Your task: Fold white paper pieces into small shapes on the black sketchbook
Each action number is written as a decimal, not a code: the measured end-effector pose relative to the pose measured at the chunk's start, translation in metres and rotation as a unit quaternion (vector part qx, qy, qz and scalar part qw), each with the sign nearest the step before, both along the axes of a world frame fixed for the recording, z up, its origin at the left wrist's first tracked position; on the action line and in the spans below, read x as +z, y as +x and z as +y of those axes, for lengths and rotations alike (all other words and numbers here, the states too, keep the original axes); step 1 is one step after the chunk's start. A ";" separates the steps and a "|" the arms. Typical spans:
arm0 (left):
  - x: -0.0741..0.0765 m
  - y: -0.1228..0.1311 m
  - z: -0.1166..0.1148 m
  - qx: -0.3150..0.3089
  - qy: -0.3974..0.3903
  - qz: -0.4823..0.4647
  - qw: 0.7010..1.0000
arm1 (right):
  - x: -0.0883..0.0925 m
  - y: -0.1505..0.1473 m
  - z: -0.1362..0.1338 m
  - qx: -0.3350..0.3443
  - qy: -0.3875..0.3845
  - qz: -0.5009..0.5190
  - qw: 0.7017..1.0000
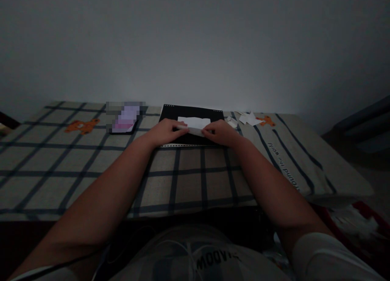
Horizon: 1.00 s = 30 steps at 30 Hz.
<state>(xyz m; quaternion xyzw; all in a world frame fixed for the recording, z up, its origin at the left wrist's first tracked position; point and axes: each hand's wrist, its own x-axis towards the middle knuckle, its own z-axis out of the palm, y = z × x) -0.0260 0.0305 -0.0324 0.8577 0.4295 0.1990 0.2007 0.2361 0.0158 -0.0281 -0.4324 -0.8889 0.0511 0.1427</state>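
Note:
A small sheet of white paper [194, 121] lies over a black board or notebook cover [191, 110] with rows of small holes along its edges. My left hand [167, 131] pinches the near left end of the paper between thumb and fingers. At the near right end, my right hand [223, 132] pinches it in the same way. The near edge of the paper looks folded or rolled up towards me between the two hands. Parts of the black cover are hidden under my hands.
A phone [125, 117] with a lit screen lies to the left. Torn or cut white paper scraps [250, 118] are at the right of the black cover. A checked cloth [189, 171] covers the table, which stands against a grey wall [195, 45].

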 end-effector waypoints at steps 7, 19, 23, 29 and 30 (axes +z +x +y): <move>-0.004 0.004 0.004 0.083 0.003 -0.065 0.994 | -0.010 0.000 0.009 -0.033 -0.045 0.154 0.986; -0.014 0.005 0.011 0.133 0.065 -0.038 0.988 | -0.017 -0.006 0.014 -0.066 -0.095 0.215 0.970; -0.013 0.007 0.009 0.164 0.041 -0.049 0.984 | -0.019 -0.005 0.016 -0.076 -0.084 0.228 0.967; -0.015 0.013 0.006 0.160 -0.017 -0.123 0.979 | -0.023 -0.005 0.019 -0.081 -0.086 0.249 0.961; -0.016 0.013 0.007 0.154 -0.017 -0.130 0.979 | -0.024 -0.005 0.020 -0.080 -0.090 0.252 0.960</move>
